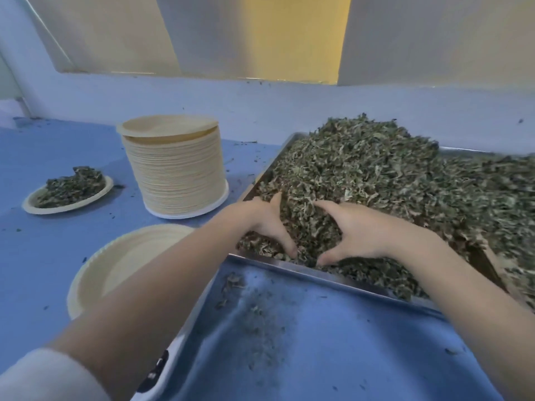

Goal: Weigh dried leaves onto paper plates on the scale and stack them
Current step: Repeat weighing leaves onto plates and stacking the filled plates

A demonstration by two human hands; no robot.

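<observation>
far left on the blue desk (pixel 43 256) sits a filled paper plate (pixel 67 196) holding a small heap of dark dried leaves, alone and well apart from the other things. to its right stands a tall stack of empty paper plates (pixel 175 166), the topmost one sitting slightly askew on the pile. nearer the camera, below the stack, an empty paper plate (pixel 121 261) lies with nothing in it; the left forearm crosses over its right edge. what it rests on is hidden, though a white object with dark markings (pixel 162 369) shows just beneath the forearm.

the left hand (pixel 260 224) reaches into the near left corner of a metal tray (pixel 304 270), fingers curled down into the dried leaves (pixel 376 180), thumb stretched toward the other hand. the right hand (pixel 359 233) mirrors it just beside, fingers dug in and curled, thumb pointing left. both hands cup one clump of leaves between them, with the fingertips buried out of sight.

the tray holds a large mound of the leaves, highest toward the back wall and spreading off to the right, where the picture blurs. leaf crumbs and dust (pixel 254 308) lie scattered on the desk in front of the tray's near rim.
</observation>
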